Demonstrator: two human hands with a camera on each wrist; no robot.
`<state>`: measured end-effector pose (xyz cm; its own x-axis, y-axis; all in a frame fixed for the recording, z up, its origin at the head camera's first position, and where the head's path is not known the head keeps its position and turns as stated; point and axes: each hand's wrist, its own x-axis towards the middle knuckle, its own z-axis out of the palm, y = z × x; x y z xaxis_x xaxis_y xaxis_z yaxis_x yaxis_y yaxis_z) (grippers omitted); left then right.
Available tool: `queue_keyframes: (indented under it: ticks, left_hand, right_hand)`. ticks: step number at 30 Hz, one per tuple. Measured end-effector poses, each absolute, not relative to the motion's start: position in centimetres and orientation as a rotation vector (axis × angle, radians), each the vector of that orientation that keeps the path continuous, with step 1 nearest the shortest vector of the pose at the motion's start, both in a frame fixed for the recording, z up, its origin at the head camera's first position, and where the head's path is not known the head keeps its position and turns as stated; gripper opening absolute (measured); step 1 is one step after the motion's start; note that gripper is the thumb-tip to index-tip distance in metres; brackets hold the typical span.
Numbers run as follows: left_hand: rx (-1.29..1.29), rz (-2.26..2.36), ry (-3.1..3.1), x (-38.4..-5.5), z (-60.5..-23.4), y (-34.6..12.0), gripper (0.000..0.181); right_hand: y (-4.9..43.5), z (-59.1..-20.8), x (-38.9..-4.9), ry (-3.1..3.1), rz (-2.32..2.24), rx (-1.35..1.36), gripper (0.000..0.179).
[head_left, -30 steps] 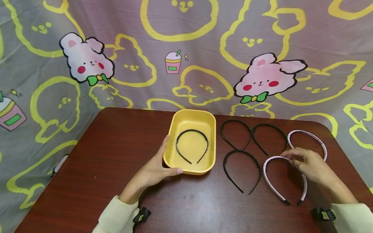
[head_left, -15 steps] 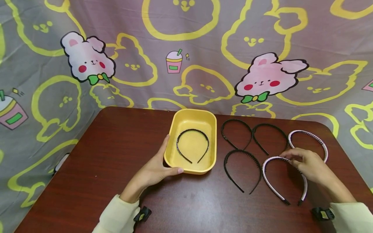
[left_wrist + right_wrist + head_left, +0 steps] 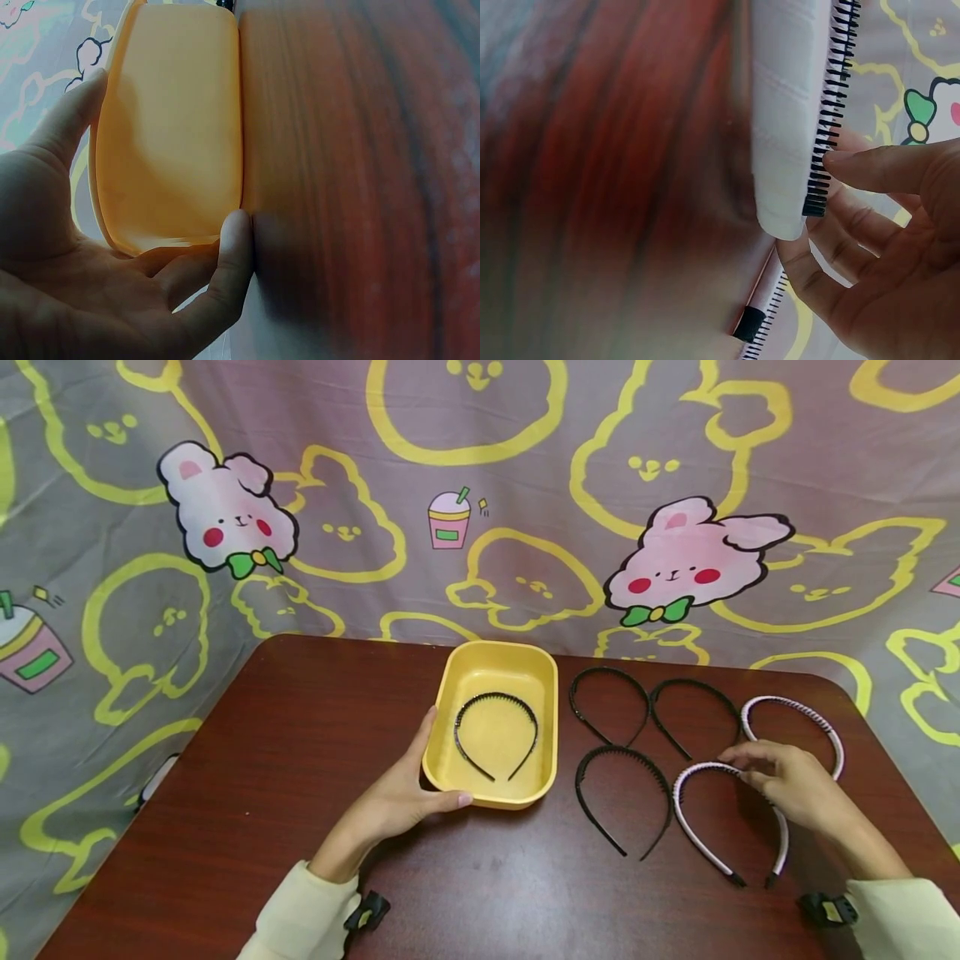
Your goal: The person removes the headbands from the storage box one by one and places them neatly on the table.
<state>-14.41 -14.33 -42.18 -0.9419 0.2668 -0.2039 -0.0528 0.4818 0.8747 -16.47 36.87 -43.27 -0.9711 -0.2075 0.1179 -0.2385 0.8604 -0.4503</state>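
Note:
My left hand (image 3: 390,800) grips the near left corner of a yellow plastic bin (image 3: 552,718); its thumb lies over the front edge and its fingers along the left side. Inside the bin lies a black toothed headband (image 3: 495,696), ends facing me. My right hand (image 3: 797,787) pinches the upper right of the front pale pink headband (image 3: 705,767). In the right wrist view, the thumb presses the black comb teeth of this fabric-wrapped headband (image 3: 784,112), with the other fingers around its far side. The left wrist view shows the bin's side wall (image 3: 176,127) between thumb and fingers.
Right of the bin lie three black headbands, one in front (image 3: 622,749) and two behind. A second pale pink headband (image 3: 795,702) lies at the back right, partly behind my right hand. The brown table (image 3: 315,710) meets a patterned curtain (image 3: 525,502) at its far edge.
The front pale pink headband has shifted very slightly left with my right hand. My left hand and the bin stay in place.

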Motion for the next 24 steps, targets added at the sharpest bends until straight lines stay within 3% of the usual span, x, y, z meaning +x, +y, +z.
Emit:
queue_keyframes:
  ticks: [24]
  left_hand:
    - [0.181, 1.447, 2.412, -14.31, -42.12, -14.31, 0.129]
  right_hand:
    - [36.45, -42.57, -16.87, -2.988, 0.72, 0.325, 0.026]
